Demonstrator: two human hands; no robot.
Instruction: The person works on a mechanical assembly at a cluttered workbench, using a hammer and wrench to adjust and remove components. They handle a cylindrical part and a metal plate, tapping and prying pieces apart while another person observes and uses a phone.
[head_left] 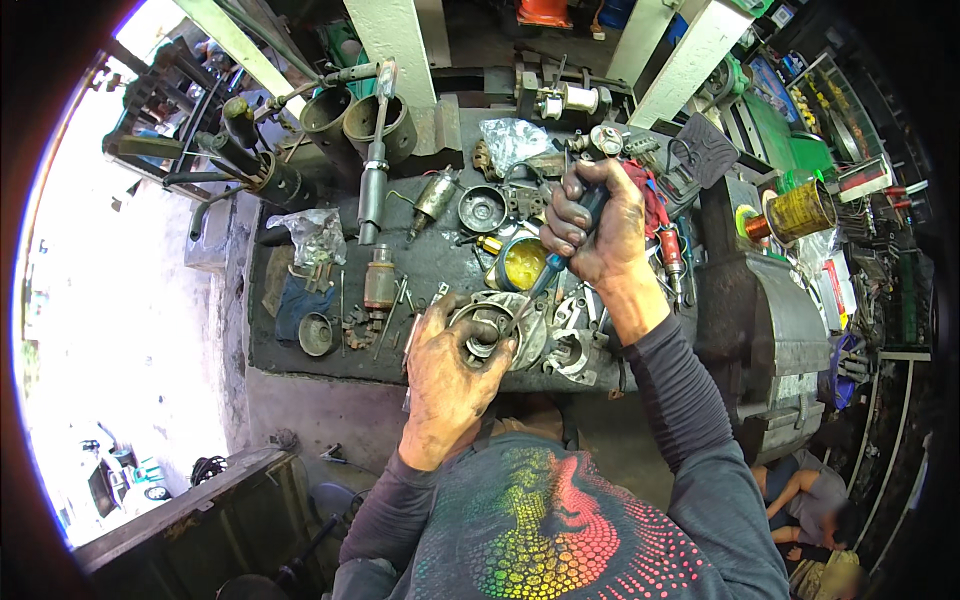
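My left hand (440, 385) curls round a greasy round metal housing (530, 338) at the front edge of the workbench, with the thumb and fingers at its opening. A screwdriver (554, 266) with a blue handle is gripped in my right hand (606, 228), which is raised higher to the right. Its shaft slants down toward the housing; whether the tip touches is hard to make out. Just behind stands a tin of yellow grease (524, 264). Beside the housing, on its right, lies a grey metal bracket-like part (574, 356).
Left on the workbench (425, 265) are an armature (379, 284), a small round cup (317, 335) and a plastic bag (312, 236). Upright metal cylinders (385, 128) stand behind. A vise-like metal block (755, 310) borders the right. Two people sit low at the right.
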